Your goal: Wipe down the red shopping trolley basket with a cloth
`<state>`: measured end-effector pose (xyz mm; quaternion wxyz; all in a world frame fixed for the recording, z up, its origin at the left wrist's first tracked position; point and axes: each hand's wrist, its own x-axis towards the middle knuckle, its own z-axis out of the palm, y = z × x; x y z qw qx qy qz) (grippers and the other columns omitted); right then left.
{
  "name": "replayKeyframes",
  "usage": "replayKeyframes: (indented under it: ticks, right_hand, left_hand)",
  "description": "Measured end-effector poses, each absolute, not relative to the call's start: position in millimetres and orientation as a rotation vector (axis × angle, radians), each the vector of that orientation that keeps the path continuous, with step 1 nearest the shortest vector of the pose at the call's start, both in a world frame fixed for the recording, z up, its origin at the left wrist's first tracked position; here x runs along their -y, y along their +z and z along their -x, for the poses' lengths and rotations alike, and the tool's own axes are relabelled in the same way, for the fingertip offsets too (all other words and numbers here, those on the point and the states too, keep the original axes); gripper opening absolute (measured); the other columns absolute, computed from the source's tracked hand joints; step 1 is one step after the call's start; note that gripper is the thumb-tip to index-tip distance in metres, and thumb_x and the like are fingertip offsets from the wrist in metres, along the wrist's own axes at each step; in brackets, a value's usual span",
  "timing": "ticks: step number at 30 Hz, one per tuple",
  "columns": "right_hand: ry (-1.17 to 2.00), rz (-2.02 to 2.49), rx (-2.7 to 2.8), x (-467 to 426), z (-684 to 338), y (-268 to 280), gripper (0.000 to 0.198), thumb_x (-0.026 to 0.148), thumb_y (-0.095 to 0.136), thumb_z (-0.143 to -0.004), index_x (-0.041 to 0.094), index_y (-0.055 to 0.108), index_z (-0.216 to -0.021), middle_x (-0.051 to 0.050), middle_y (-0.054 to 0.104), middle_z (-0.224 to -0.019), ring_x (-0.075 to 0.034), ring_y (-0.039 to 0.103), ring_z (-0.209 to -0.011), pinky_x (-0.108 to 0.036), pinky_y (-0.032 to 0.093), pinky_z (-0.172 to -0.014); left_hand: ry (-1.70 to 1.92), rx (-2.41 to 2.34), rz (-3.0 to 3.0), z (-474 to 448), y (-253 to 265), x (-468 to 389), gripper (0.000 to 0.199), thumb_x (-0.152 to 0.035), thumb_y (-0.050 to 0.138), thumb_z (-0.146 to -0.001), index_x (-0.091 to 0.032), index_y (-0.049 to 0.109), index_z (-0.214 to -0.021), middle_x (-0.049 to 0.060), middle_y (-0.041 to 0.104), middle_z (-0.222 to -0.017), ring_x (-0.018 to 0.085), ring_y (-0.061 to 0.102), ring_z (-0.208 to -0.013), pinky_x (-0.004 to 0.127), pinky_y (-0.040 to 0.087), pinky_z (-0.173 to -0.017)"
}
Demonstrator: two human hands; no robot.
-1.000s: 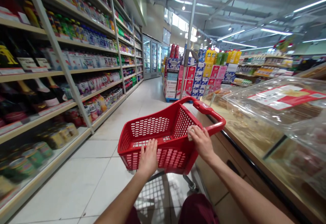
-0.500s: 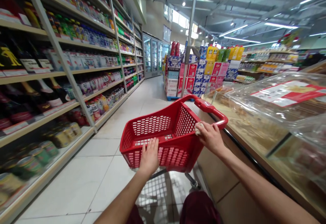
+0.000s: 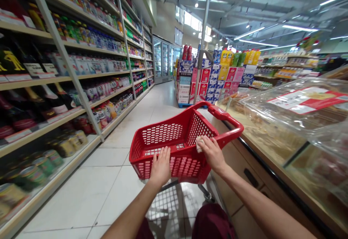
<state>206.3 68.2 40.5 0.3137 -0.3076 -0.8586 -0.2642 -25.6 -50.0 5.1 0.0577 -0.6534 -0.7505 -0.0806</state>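
A red plastic shopping cart (image 3: 174,159) with perforated basket walls stands right in front of me, its handle (image 3: 231,132) to the right. My left hand (image 3: 161,166) lies over the basket's near rim, fingers reaching across the top edge; the thumb is hard to see. Pressed under the fingers of my right hand (image 3: 212,153) is a crumpled white cloth (image 3: 200,143), which touches the near rim close to the handle end. Most of the cloth is hidden by the hand. No goods show inside the basket.
Drink shelves (image 3: 100,74) line the left side. To the right runs a display counter (image 3: 252,152) with clear plastic lids (image 3: 285,112). Stacked boxes (image 3: 199,85) with bottles on top stand ahead by a metal pole (image 3: 203,25). A tiled floor (image 3: 106,181) lies underneath.
My right hand has slid the cloth left along the near rim, away from the handle. The cart has shifted very slightly; my left hand stays on the rim.
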Motion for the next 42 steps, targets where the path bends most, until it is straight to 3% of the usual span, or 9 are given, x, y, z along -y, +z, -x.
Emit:
replayKeyframes:
  ticks: [7, 13, 19, 25, 31, 38, 42]
  right_hand:
    - [-0.779, 1.116, 1.970, -79, -230, 58, 0.032, 0.015, 0.036, -0.084, 0.014, 0.055, -0.110, -0.015, 0.051, -0.121, -0.025, 0.046, -0.112, -0.044, 0.023, -0.096]
    - [-0.616, 0.833, 2.285, -50, -173, 30, 0.039, 0.008, 0.032, -0.082, 0.020, 0.054, -0.112, -0.007, 0.054, -0.120, -0.018, 0.047, -0.112, -0.040, 0.020, -0.099]
    - [-0.701, 1.142, 1.918, -76, -207, 45, 0.036, 0.013, 0.035, -0.082, 0.012, 0.053, -0.113, -0.018, 0.047, -0.124, -0.027, 0.043, -0.115, -0.050, 0.020, -0.096]
    - [-0.610, 0.873, 2.242, -54, -160, 23, 0.038, 0.008, 0.032, -0.081, 0.017, 0.054, -0.111, -0.011, 0.053, -0.120, -0.020, 0.046, -0.113, -0.042, 0.021, -0.098]
    - [-0.661, 1.100, 1.978, -72, -188, 36, 0.035, 0.013, 0.034, -0.083, 0.013, 0.052, -0.114, -0.016, 0.051, -0.121, -0.025, 0.046, -0.112, -0.048, 0.021, -0.096]
    - [-0.504, 0.777, 2.313, -35, -124, 9, 0.042, 0.008, 0.033, -0.081, 0.021, 0.050, -0.117, -0.008, 0.051, -0.123, -0.019, 0.043, -0.116, -0.041, 0.020, -0.100]
    - [-0.499, 0.932, 2.129, -47, -131, 12, 0.038, 0.012, 0.033, -0.083, 0.020, 0.050, -0.117, -0.012, 0.051, -0.122, -0.022, 0.045, -0.113, -0.047, 0.020, -0.098]
  left_hand:
    - [-0.286, 2.297, 1.831, 37, -3, 64, 0.067, -0.015, 0.037, -0.067, -0.006, 0.023, -0.132, 0.010, 0.020, -0.142, 0.023, 0.014, -0.131, 0.044, 0.015, -0.106]
    - [-0.219, 2.286, 1.867, 45, -4, 69, 0.069, -0.013, 0.036, -0.065, -0.008, 0.022, -0.132, 0.009, 0.021, -0.142, 0.021, 0.015, -0.131, 0.044, 0.014, -0.106]
    - [-0.240, 2.372, 1.771, 51, -3, 77, 0.070, -0.014, 0.038, -0.064, -0.007, 0.023, -0.132, 0.009, 0.021, -0.142, 0.023, 0.014, -0.131, 0.044, 0.015, -0.106]
    - [-0.218, 2.357, 1.823, 51, -2, 75, 0.070, -0.012, 0.037, -0.064, -0.008, 0.022, -0.132, 0.009, 0.021, -0.142, 0.022, 0.015, -0.131, 0.045, 0.014, -0.106]
    - [-0.269, 2.366, 1.750, 55, -7, 78, 0.068, -0.014, 0.036, -0.067, -0.006, 0.021, -0.132, 0.010, 0.018, -0.142, 0.022, 0.013, -0.131, 0.045, 0.013, -0.106]
    - [-0.259, 2.345, 1.799, 67, -8, 85, 0.067, -0.014, 0.036, -0.067, -0.006, 0.022, -0.132, 0.011, 0.021, -0.141, 0.022, 0.015, -0.131, 0.045, 0.015, -0.106]
    - [-0.314, 2.510, 1.618, 92, -13, 100, 0.063, -0.012, 0.032, -0.070, -0.004, 0.023, -0.131, 0.013, 0.022, -0.141, 0.023, 0.017, -0.130, 0.047, 0.018, -0.105]
